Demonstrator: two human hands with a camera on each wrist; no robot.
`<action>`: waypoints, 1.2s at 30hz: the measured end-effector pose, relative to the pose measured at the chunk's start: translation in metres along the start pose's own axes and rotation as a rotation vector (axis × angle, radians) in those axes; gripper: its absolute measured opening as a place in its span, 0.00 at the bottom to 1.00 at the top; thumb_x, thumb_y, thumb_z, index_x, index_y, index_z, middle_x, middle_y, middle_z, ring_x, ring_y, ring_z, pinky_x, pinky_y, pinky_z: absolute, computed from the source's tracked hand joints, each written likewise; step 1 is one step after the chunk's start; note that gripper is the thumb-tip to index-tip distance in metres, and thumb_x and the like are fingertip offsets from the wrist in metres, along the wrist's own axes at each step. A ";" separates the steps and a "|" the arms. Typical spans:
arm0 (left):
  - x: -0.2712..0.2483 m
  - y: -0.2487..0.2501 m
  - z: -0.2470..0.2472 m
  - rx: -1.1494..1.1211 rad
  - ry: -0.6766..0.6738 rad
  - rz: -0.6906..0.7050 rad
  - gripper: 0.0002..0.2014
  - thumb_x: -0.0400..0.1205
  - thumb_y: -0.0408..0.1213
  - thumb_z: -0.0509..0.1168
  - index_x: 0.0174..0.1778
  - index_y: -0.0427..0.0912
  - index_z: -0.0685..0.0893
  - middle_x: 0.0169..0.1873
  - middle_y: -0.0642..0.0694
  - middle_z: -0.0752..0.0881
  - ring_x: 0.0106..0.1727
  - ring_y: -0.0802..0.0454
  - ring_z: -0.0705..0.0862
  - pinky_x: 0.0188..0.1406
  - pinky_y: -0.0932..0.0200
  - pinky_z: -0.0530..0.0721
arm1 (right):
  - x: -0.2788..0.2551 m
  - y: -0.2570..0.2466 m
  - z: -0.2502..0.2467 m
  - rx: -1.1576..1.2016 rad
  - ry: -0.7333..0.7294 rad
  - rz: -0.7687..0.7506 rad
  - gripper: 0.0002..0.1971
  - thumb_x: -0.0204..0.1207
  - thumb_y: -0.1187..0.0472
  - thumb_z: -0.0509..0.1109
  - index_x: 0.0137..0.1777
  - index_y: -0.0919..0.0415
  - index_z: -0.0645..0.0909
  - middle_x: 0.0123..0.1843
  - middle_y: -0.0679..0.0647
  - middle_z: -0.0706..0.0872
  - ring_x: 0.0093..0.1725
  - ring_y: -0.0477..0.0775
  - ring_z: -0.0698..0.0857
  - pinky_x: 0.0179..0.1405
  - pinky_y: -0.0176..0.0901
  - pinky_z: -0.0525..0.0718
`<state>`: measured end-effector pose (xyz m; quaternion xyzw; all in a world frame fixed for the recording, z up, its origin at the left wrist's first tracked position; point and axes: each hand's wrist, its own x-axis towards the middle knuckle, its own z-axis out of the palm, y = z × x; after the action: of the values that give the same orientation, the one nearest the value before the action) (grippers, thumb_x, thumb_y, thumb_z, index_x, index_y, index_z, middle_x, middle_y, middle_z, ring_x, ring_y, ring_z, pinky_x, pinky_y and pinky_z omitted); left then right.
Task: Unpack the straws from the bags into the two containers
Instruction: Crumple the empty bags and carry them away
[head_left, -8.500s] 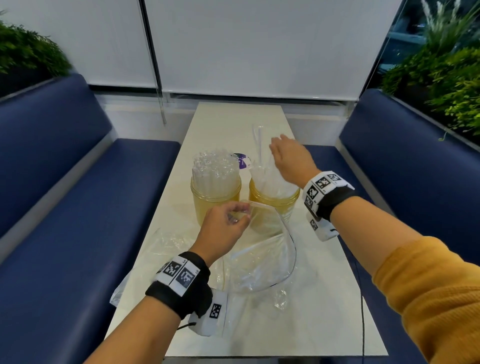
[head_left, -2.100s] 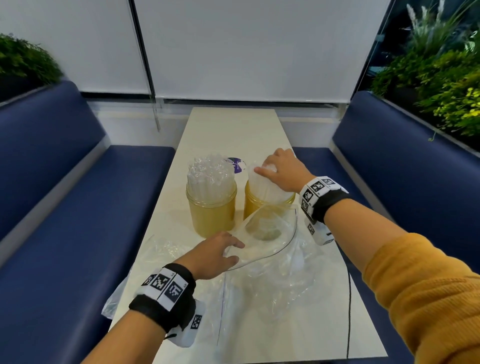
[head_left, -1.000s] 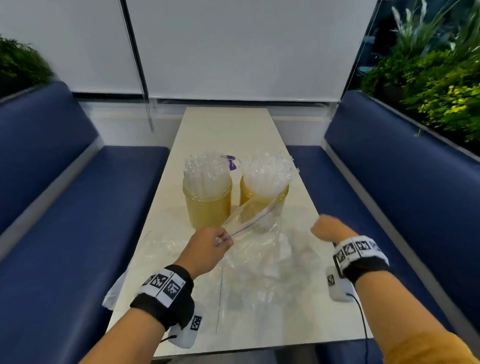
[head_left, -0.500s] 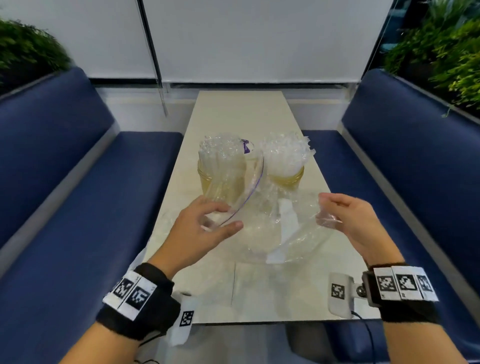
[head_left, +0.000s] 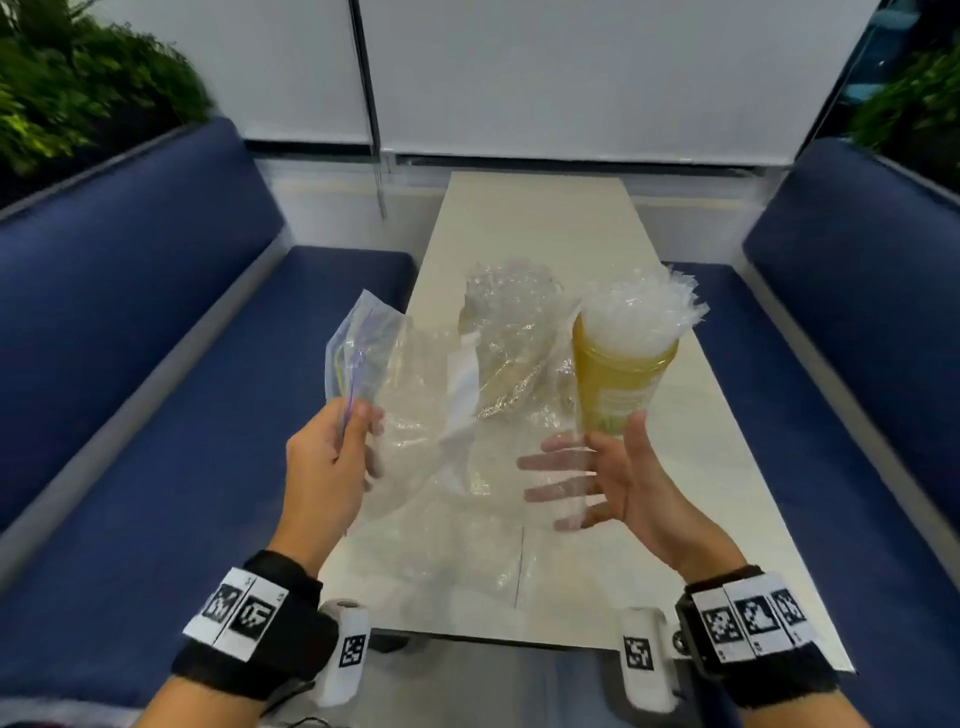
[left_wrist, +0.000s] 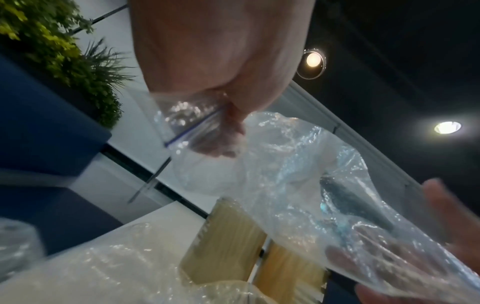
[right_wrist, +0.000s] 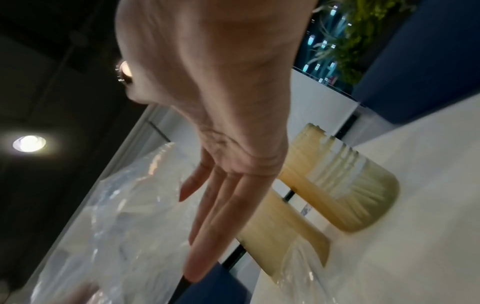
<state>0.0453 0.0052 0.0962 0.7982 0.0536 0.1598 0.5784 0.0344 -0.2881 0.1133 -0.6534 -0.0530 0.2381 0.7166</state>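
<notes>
Left hand (head_left: 332, 457) raised above the near left edge of the desk (head_left: 530, 223), thumb and fingers clamped on the zip edge of a clear plastic bag (head_left: 415, 395) (purple seal line running up from the pinch). Bag lifted off the desk, hanging crumpled and slack across toward the right; no straws to be made out inside it. Seen from the left wrist: fingers (left_wrist: 221, 142) curled tight through the film, bag (left_wrist: 285, 185) billowing away to the right.

Right hand (head_left: 618, 483) spread apart, fingers straight and splayed, palm turned left, gripping nothing. Fingertips behind or against the bag's lower fold, blurred through the film; touching or just beside cannot be told. From the right wrist: flat fingers (right_wrist: 215, 216) stretched toward the plastic (right_wrist: 116, 226), nothing pinched.

Two amber containers on the desk, side by side past the hands. Right container (head_left: 618, 374) in plain sight, upright, packed with wrapped white straws (head_left: 639, 312) standing out of its rim. Left container (head_left: 509, 384) mostly veiled by the hanging bag, its own bundle of wrapped straws (head_left: 509, 291) showing above the film. Both also visible in the right wrist view (right_wrist: 345, 185), straws filling them.

More clear plastic (head_left: 467, 551) lying flat on the near part of the desk under the hands. Blue benches (head_left: 130, 322) along both sides, green plants (head_left: 62, 93) behind them.
</notes>
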 end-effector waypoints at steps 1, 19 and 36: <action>0.000 -0.003 -0.003 -0.001 0.010 -0.006 0.17 0.91 0.41 0.58 0.37 0.44 0.81 0.22 0.49 0.82 0.23 0.53 0.79 0.23 0.60 0.80 | 0.000 0.000 0.004 -0.065 0.016 -0.014 0.50 0.64 0.20 0.65 0.67 0.67 0.76 0.64 0.59 0.90 0.58 0.68 0.91 0.46 0.60 0.89; 0.035 -0.081 -0.020 0.301 -0.134 -0.111 0.08 0.89 0.51 0.58 0.51 0.50 0.75 0.29 0.48 0.88 0.36 0.46 0.85 0.42 0.46 0.83 | 0.010 0.057 0.006 -0.511 0.439 0.192 0.20 0.67 0.48 0.84 0.36 0.62 0.80 0.28 0.55 0.87 0.28 0.50 0.84 0.42 0.60 0.90; 0.043 -0.143 -0.015 0.579 -0.443 -0.412 0.15 0.76 0.39 0.75 0.56 0.40 0.84 0.52 0.44 0.86 0.53 0.42 0.85 0.49 0.54 0.83 | 0.098 0.108 0.000 -0.133 0.289 0.492 0.21 0.67 0.66 0.84 0.59 0.64 0.84 0.45 0.58 0.91 0.39 0.53 0.89 0.43 0.49 0.88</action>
<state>0.0949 0.0772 -0.0257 0.9156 0.1291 -0.1562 0.3474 0.0910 -0.2448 -0.0139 -0.7194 0.1941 0.3054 0.5929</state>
